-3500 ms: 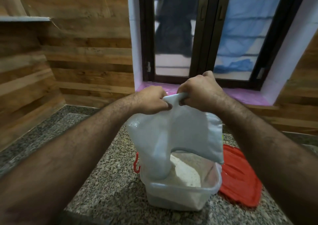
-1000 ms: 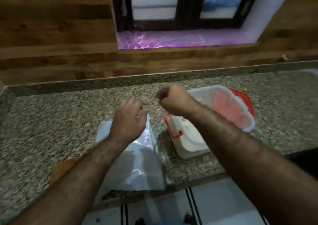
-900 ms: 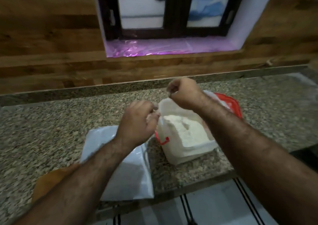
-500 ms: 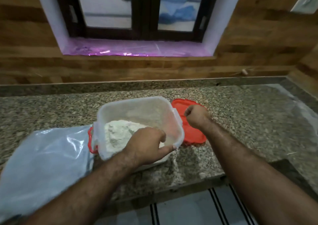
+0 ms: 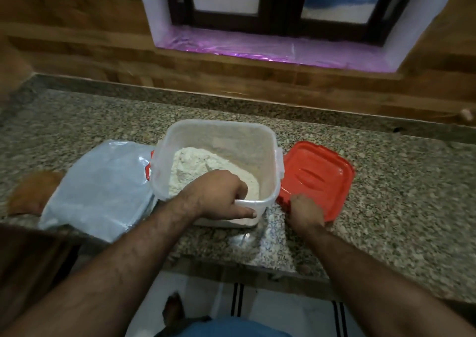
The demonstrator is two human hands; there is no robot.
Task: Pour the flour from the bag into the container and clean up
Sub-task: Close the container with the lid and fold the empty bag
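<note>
The container [image 5: 219, 141] is a square tub of cloudy, translucent plastic with rounded corners and red latch clips, standing open on the counter [image 5: 386, 182]. Inside it the flour [image 5: 195, 166] lies in a lumpy, off-white heap banked toward its left wall. The left hand [image 5: 219, 197] grips the container's near rim, fingers curled over the edge into the tub and thumb along the outside. Just right of the container the lid [image 5: 316, 177] lies flat, glossy red plastic with moulded ridges; the right hand [image 5: 305, 211] rests on its near corner, fingers bent down onto it, though I cannot tell whether they have truly closed on the edge. Left of the container the bag [image 5: 100, 189] lies flattened, a pale, shiny, crinkled film touching the tub's side. Beyond the bag's far left edge sits something brown and blurred. The counter is speckled grey-brown granite, polished. Behind the container runs wood-plank wall panelling and a dark-framed window [image 5: 278, 4] with a purple film-covered sill [image 5: 257, 50].
</note>
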